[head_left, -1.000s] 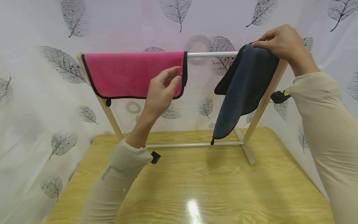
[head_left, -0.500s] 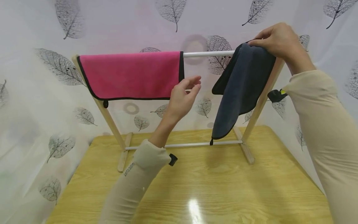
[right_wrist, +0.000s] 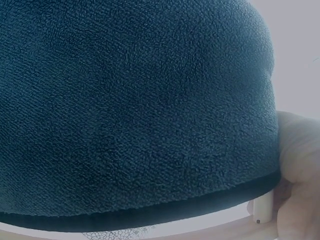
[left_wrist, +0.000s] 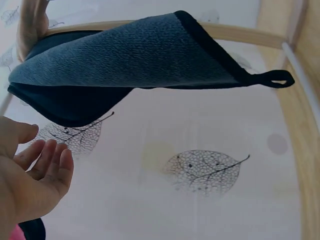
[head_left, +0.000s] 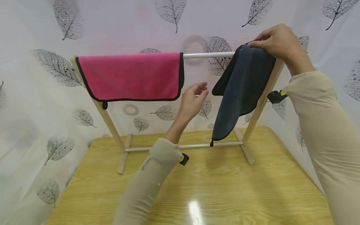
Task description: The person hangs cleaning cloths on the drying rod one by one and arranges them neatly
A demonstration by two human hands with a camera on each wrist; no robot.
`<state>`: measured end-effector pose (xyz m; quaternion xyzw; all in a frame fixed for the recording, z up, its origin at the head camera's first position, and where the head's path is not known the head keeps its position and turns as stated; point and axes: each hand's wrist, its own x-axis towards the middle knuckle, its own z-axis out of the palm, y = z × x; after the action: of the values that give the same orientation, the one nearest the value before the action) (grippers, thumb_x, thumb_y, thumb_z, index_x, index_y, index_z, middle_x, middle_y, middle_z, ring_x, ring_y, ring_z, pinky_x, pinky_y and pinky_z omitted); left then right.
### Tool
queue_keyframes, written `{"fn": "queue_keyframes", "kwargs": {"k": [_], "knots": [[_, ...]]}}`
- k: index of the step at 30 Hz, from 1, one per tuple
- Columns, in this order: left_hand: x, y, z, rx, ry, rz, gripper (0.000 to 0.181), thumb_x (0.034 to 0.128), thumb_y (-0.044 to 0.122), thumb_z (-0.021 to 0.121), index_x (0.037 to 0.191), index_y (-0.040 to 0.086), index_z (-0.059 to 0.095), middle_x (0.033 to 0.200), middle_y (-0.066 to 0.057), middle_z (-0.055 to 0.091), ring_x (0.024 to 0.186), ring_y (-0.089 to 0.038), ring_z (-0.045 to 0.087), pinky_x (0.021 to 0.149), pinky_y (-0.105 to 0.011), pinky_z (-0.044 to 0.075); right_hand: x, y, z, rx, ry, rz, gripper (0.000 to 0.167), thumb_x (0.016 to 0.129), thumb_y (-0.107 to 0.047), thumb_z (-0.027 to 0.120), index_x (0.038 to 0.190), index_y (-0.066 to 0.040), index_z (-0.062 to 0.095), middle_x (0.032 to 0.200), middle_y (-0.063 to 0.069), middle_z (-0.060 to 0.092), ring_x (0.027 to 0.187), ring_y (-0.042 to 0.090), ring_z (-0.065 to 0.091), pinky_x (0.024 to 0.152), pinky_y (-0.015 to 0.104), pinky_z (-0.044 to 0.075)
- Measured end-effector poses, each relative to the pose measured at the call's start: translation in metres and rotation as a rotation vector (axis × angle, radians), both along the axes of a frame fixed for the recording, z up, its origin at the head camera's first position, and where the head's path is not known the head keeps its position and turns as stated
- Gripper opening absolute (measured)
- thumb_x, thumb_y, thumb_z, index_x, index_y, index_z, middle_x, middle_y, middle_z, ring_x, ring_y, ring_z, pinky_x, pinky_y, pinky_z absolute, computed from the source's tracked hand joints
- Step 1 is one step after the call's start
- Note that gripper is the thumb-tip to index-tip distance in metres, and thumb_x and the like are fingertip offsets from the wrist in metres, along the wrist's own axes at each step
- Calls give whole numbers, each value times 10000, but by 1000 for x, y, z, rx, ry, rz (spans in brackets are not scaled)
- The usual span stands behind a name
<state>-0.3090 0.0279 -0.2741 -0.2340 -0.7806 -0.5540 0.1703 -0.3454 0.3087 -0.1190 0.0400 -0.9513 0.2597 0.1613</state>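
Note:
A dark blue-grey towel (head_left: pixel 242 81) with black edging hangs bunched over the right end of the rack's white top bar (head_left: pixel 208 55). My right hand (head_left: pixel 281 42) pinches its top at the bar. My left hand (head_left: pixel 194 98) is in the gap between the two towels, fingers loosely bent, holding nothing. In the left wrist view, that hand (left_wrist: pixel 40 175) is apart from the blue-grey towel (left_wrist: pixel 125 55). The fuzzy cloth (right_wrist: pixel 135 110) fills most of the right wrist view, the right hand (right_wrist: pixel 300 150) at its edge. A pink towel (head_left: pixel 129 76) is draped over the bar's left part.
The wooden rack has slanted side posts (head_left: pixel 258 106), flat feet (head_left: pixel 123 159) and a white lower bar (head_left: pixel 202 146). It stands on a wood-grain table (head_left: pixel 225 187). A leaf-printed curtain (head_left: pixel 112 28) hangs behind.
My left hand has moved right and a little down, from in front of the pink towel to the gap near the blue-grey one. The right hand keeps its pinch on the blue-grey towel.

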Motion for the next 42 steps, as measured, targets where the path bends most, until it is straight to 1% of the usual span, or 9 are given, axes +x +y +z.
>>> {"fn": "queue_keyframes", "kwargs": {"k": [5, 11, 17, 23, 27, 34, 39, 42], "knots": [[-8, 9, -9, -15, -16, 2, 361, 1025, 94, 646, 1372, -6, 638, 1252, -138, 705, 1143, -208, 676, 957, -239, 525, 1, 0, -2, 1, 1, 4, 605, 1007, -470, 624, 1352, 27, 650, 1346, 217, 539, 990, 293, 456, 760, 346, 382], [-11, 20, -17, -6, -35, -6, 357, 997, 85, 695, 1343, 3, 664, 1237, -141, 716, 1139, -210, 681, 940, -229, 537, 1, 0, -4, -15, -14, 7, 609, 1004, -475, 630, 1352, 24, 652, 1360, 216, 538, 1016, 289, 455, 783, 347, 381], [-13, 29, -22, 40, -37, 6, 332, 990, 76, 704, 1312, -7, 685, 1199, -148, 732, 1097, -218, 698, 903, -214, 547, 1, -1, -4, -8, -11, 10, 608, 1008, -472, 623, 1353, 28, 649, 1376, 224, 536, 1020, 297, 454, 777, 349, 381], [-16, 34, -24, 44, -15, 31, 308, 1001, 99, 697, 1294, 5, 700, 1183, -137, 741, 1085, -217, 706, 903, -240, 555, 2, -2, -3, 9, -10, 9, 604, 1014, -472, 612, 1356, 24, 648, 1376, 220, 543, 1013, 302, 458, 772, 353, 382], [-16, 34, -24, 37, 0, 42, 285, 1003, 108, 697, 1266, 2, 718, 1153, -132, 751, 1043, -209, 715, 874, -233, 554, 2, -4, -2, -1, -6, 9, 599, 1014, -468, 616, 1353, 24, 651, 1350, 215, 545, 1002, 298, 459, 769, 353, 387], [-15, 30, -25, 32, 17, 76, 193, 1000, 137, 705, 1124, 3, 768, 1005, -107, 771, 893, -180, 715, 806, -221, 529, 2, -4, -2, 10, -7, 16, 599, 1020, -463, 605, 1364, 26, 642, 1382, 225, 541, 1010, 302, 459, 763, 351, 387], [-9, 25, -22, 43, 28, 84, 194, 1006, 154, 692, 1117, 10, 762, 977, -94, 763, 864, -160, 704, 792, -234, 527, 2, -3, 0, 13, -8, 4, 602, 1020, -468, 602, 1375, 18, 636, 1408, 227, 537, 1018, 304, 458, 771, 349, 381], [-4, 20, -19, 68, 38, 105, 201, 1009, 154, 684, 1127, 6, 753, 966, -96, 757, 846, -159, 694, 767, -251, 524, 2, -2, 1, 10, 0, 2, 600, 1018, -462, 607, 1370, 23, 638, 1415, 230, 536, 1026, 302, 455, 773, 335, 382]]}}
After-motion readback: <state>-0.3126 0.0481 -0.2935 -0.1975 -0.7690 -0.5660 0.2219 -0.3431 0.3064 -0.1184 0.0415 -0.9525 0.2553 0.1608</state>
